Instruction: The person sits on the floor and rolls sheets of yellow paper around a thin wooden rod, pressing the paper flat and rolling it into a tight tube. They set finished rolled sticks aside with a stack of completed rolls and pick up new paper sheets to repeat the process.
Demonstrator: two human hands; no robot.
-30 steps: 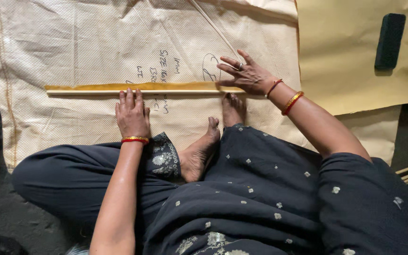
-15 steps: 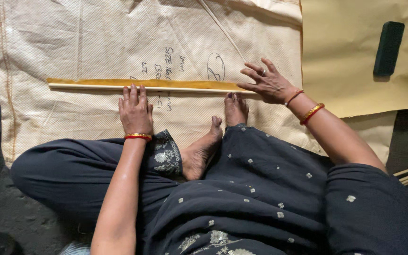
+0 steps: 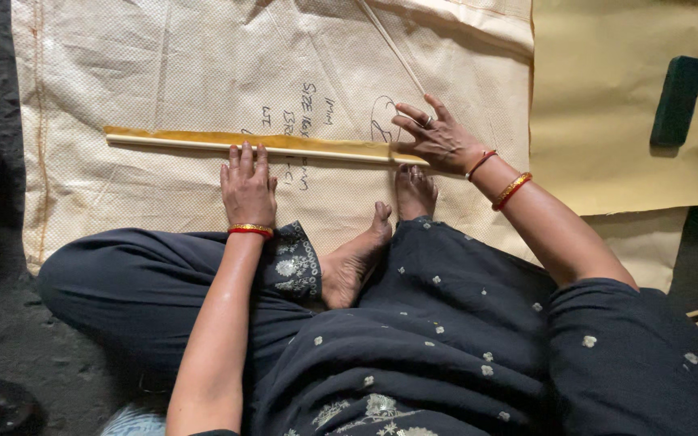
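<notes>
The left hand [image 3: 247,187] lies flat on the woven sack [image 3: 123,73], fingers close together, their tips touching the near edge of the long rolled yellow strip [image 3: 203,140]. The strip runs crosswise just beyond those fingertips. Its other end sits under the right hand [image 3: 438,139], whose fingers are spread and pressing down. Past the right fingertips a thin stick [image 3: 389,44] slants away; farther right lies a dark green block [image 3: 677,100].

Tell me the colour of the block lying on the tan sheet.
Dark green; the block shows in the head view, upper right, on the tan sheet.
</notes>
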